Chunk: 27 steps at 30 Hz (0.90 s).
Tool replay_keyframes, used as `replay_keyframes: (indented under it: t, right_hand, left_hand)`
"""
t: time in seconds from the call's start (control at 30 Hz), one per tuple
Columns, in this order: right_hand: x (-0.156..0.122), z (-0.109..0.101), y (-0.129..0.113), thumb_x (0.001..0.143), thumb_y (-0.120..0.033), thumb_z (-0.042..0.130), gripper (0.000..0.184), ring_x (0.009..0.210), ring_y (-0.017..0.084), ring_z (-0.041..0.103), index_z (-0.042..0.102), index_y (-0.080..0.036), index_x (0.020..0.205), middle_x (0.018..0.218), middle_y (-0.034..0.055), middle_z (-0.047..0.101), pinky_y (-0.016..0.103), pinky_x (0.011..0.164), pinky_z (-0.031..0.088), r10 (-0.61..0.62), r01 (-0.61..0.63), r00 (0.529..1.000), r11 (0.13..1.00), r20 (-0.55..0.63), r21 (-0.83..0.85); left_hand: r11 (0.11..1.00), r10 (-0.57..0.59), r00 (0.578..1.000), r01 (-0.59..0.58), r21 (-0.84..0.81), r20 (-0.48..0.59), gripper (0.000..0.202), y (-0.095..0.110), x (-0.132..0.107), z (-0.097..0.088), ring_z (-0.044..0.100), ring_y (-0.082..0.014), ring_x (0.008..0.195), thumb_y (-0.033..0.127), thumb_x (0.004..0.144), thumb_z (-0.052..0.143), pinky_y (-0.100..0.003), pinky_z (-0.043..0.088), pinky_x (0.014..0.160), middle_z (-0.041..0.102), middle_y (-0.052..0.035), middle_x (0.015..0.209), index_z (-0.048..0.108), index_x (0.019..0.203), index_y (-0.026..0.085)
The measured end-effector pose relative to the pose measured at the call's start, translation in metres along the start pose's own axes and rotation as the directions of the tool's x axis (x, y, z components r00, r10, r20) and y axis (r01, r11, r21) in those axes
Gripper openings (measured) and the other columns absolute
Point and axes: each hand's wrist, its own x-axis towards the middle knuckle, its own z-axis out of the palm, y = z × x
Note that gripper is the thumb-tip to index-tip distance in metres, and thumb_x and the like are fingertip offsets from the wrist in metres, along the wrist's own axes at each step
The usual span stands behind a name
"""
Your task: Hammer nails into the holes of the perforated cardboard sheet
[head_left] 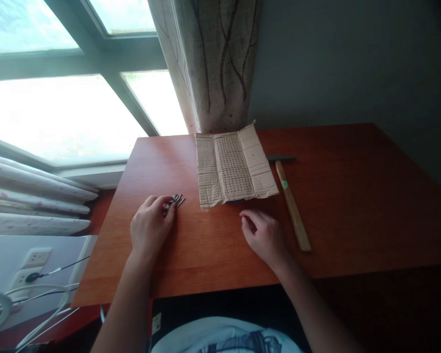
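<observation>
My left hand point(150, 225) rests on the reddish wooden table point(353, 206), its fingertips touching a small pile of dark metal nails point(174, 202); whether it grips one I cannot make out. My right hand point(262, 235) lies on the table just below a flattened piece of cardboard point(233, 169) that is pierced with rows of small holes. Its fingers are loosely curled and nothing shows in them. A hammer point(290, 201) with a wooden handle and a dark metal head lies to the right of the cardboard, a short way from my right hand.
A patterned curtain point(216, 59) hangs behind the cardboard beside a bright window point(59, 113). A grey wall stands behind the table's right side. Wall sockets and white cables point(33, 279) sit low at the left, off the table's left edge.
</observation>
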Motion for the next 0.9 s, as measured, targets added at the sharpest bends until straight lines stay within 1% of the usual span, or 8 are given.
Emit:
replay_keyframes:
  t: [0.27, 0.4, 0.57, 0.9]
  right_hand:
    - [-0.0002, -0.0009, -0.0003, 0.093, -0.014, 0.054, 0.018, 0.075, 0.019, 0.07, 0.07, -0.021, 0.097, 0.088, 0.0039, 0.077, 0.032, 0.072, 0.054, -0.005, 0.005, 1.0, 1.0, 0.005, -0.001]
    - [-0.0003, -0.0011, -0.0008, 0.093, -0.014, 0.054, 0.018, 0.076, 0.019, 0.07, 0.07, -0.021, 0.097, 0.089, 0.0041, 0.077, 0.032, 0.072, 0.054, 0.002, -0.002, 1.0, 1.0, 0.01, -0.003]
    - [-0.0001, -0.0012, -0.0009, 0.093, -0.014, 0.054, 0.017, 0.077, 0.02, 0.071, 0.07, -0.021, 0.097, 0.089, 0.004, 0.077, 0.032, 0.072, 0.054, -0.001, 0.001, 1.0, 1.0, 0.006, -0.003]
    - [-0.0008, -0.0007, 0.0003, 0.093, -0.015, 0.054, 0.018, 0.075, 0.019, 0.07, 0.071, -0.021, 0.096, 0.088, 0.0042, 0.077, 0.032, 0.072, 0.054, 0.006, -0.005, 1.0, 1.0, 0.016, -0.01]
  left_hand:
    - [1.0, -0.006, 1.0, 0.006, -0.011, 0.006, 0.025, 0.0006, 0.0005, -0.0003, 0.069, -0.0176, 0.08, 0.034, 0.095, 0.055, -0.029, 0.044, 0.068, 0.073, -0.0033, 0.105, 0.074, 0.108, 0.024]
    - [1.0, -0.016, 1.0, 0.016, 0.0, -0.002, 0.026, 0.0019, 0.0002, -0.0006, 0.069, -0.0175, 0.08, 0.037, 0.096, 0.055, -0.029, 0.044, 0.067, 0.073, -0.0028, 0.106, 0.075, 0.108, 0.025]
    - [1.0, 0.002, 1.0, -0.002, -0.002, -0.023, 0.026, 0.0, -0.0002, 0.002, 0.067, -0.017, 0.078, 0.042, 0.096, 0.058, -0.028, 0.042, 0.065, 0.072, -0.0019, 0.103, 0.075, 0.106, 0.025]
    - [1.0, -0.022, 1.0, 0.023, 0.014, -0.017, 0.026, 0.0027, 0.0015, 0.0024, 0.07, -0.0191, 0.084, 0.04, 0.096, 0.057, -0.03, 0.042, 0.066, 0.072, -0.0029, 0.108, 0.074, 0.108, 0.024]
